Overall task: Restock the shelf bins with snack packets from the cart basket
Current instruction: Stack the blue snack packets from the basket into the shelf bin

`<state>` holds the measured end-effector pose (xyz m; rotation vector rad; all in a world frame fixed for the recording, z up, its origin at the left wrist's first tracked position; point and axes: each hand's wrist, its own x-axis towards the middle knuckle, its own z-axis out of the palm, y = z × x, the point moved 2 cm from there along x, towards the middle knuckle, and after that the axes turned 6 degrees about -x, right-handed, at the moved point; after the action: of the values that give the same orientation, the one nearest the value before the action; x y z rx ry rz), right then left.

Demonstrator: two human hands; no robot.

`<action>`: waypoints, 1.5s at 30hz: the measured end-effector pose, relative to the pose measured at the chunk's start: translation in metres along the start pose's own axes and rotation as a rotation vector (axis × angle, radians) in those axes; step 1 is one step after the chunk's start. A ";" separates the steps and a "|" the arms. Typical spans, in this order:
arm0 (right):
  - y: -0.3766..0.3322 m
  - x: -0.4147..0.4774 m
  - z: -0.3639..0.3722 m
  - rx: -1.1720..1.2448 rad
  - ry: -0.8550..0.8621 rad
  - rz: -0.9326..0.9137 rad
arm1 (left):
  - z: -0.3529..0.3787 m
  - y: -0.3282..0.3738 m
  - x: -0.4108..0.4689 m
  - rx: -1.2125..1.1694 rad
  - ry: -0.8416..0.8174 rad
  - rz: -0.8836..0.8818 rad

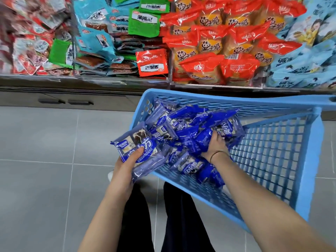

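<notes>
Blue packets [183, 135] fill our basket [236, 102]: our left hand [125, 166] grips a bundle [138, 151] at its left rim, our right hand [216, 144] grips more inside, shelf bins [127, 80] lying straight ahead.

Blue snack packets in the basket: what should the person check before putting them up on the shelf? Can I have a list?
1. Left hand holds its blue packets firmly: ok, thumb pressed on top.
2. Right hand has a grip: cannot tell, its fingers are buried in the pile.
3. Basket steady: cannot tell.
4. A shelf bin with matching blue packets: not ok, none in view.
5. Room in the bins in view: not ok, the orange-red packets are heaped high.
</notes>
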<state>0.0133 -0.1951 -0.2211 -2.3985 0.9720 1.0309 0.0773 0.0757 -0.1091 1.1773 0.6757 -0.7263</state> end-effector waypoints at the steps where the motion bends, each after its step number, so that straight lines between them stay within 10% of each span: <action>1: -0.001 0.002 0.002 -0.035 0.022 0.011 | 0.000 0.000 0.000 0.015 -0.018 -0.001; 10: 0.003 -0.068 -0.036 0.004 0.257 -0.158 | -0.004 0.014 -0.011 -0.004 -0.021 -0.054; 22: -0.045 -0.177 -0.123 1.726 -0.324 -0.037 | -0.038 0.105 -0.072 -0.079 0.002 0.027; 45: -0.328 -0.231 -0.168 1.434 0.045 -0.122 | -0.211 0.357 -0.082 -0.208 -0.039 0.181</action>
<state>0.2149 0.0471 0.0786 -1.2189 1.0101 0.0468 0.2940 0.3687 0.1049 1.0155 0.5887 -0.5129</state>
